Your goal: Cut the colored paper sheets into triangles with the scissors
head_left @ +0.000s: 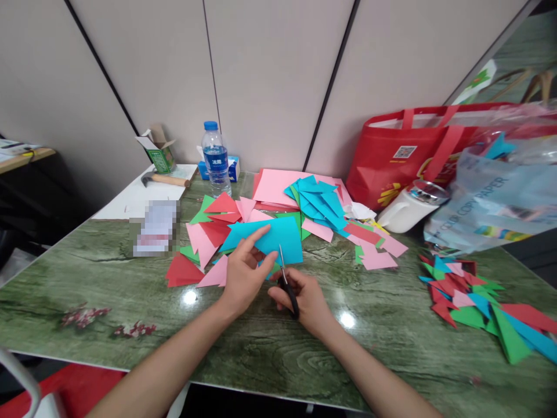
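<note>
My left hand (247, 268) grips a blue sheet of paper (288, 231), its fingers over the sheet and its thumb near the lower edge. Black-handled scissors (289, 291) are in my right hand (307, 297), with the blades pointing up at the paper's lower edge. The blades overlap the sheet in view; how far they have cut I cannot tell. Red, pink and green paper pieces (185, 271) lie to the left of and beneath my left hand. Behind the sheet is a heap of blue cut pieces (319, 202) on pink sheets (278, 188).
A water bottle (216, 162), tissue box (235, 168), hammer (167, 180) and small green box (160, 154) stand or lie at the back left. At right are a red bag (391, 157), white mug (409, 208), plastic bag (483, 197) and mixed paper scraps (470, 296).
</note>
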A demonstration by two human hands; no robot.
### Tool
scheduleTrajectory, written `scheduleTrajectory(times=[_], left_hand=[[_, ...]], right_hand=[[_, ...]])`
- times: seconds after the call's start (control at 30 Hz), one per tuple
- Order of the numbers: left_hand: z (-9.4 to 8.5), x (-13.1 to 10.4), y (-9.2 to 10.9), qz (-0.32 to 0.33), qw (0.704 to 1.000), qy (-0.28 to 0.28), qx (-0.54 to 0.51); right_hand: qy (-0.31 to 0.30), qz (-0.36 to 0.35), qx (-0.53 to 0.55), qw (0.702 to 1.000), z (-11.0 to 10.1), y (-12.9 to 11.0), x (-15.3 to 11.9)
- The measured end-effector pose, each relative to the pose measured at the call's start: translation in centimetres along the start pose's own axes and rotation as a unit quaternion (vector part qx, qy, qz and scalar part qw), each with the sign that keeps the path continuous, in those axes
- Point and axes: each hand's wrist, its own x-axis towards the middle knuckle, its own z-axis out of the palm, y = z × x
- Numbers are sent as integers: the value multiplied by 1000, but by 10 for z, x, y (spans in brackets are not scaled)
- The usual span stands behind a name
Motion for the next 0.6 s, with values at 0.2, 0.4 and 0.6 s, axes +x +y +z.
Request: scheduleTrajectory(times=[0.2,0.4,0.6], left_hand=[[-1,0,3,-7,1000,-2,7],[1,-4,4,-37,999,-23,-4],[4,-7,0,-29,999,-28,4]], right_hand=[[9,16,11,1000,1,1,0],[43,-15,31,998,-2,3,3],[52,-17,43,998,-4,3,5]])
